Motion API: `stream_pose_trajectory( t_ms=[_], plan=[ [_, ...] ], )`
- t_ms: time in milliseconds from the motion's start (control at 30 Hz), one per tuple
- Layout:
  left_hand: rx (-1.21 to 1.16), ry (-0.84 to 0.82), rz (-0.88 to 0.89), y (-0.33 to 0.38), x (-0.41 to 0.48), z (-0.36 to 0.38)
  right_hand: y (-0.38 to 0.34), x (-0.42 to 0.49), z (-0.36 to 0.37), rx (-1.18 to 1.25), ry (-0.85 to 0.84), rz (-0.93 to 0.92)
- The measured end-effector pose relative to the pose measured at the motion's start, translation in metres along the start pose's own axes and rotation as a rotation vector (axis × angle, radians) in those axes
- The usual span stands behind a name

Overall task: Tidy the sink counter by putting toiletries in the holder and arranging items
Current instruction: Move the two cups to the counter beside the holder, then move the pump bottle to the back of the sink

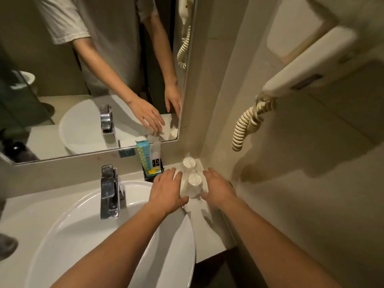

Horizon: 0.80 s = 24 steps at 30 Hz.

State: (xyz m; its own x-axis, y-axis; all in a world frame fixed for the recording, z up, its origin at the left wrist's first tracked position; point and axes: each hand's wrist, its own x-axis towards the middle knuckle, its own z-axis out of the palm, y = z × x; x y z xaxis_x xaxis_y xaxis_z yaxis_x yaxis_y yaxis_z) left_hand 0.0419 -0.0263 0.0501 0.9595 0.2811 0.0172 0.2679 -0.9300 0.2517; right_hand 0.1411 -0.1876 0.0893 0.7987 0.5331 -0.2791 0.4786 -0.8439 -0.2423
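Two clear glasses with white paper caps stand in the counter's right corner: a near glass (194,183) and a far glass (188,162). My left hand (166,189) lies flat against the near glass's left side, fingers spread. My right hand (218,187) flanks its right side, also flat with fingers apart. Neither hand is closed around it. A black holder (150,177) sits by the mirror, holding a blue patterned packet (143,155), a clear sachet (155,156) and a yellow-green item (154,171).
A white basin (133,235) with a chrome faucet (109,191) fills the left. The mirror (83,80) backs the counter. A wall hairdryer (307,65) with a coiled cord (247,123) hangs on the right wall. The counter's front edge (216,244) ends near the right wall.
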Motion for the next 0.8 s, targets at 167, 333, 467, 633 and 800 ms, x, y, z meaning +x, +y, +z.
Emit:
stream_pose_trajectory(
  t_ms=[167, 333, 467, 633, 800],
  plan=[
    [0.028, 0.028, -0.083, 0.016, -0.062, -0.015, -0.009, -0.058, -0.003, -0.090, 0.064, -0.105],
    [0.047, 0.044, -0.138, 0.030, -0.126, -0.028, -0.012, -0.109, 0.008, -0.127, 0.067, -0.176],
    [0.030, 0.080, -0.197, 0.033, -0.175, -0.039, -0.028, -0.141, 0.016, -0.126, 0.090, -0.232],
    [0.040, 0.155, -0.284, 0.022, -0.237, -0.055, -0.060, -0.170, 0.022, -0.153, 0.094, -0.351],
    [0.063, 0.145, -0.436, -0.011, -0.293, -0.067, -0.104, -0.187, 0.032, -0.191, 0.084, -0.489]
  ],
)
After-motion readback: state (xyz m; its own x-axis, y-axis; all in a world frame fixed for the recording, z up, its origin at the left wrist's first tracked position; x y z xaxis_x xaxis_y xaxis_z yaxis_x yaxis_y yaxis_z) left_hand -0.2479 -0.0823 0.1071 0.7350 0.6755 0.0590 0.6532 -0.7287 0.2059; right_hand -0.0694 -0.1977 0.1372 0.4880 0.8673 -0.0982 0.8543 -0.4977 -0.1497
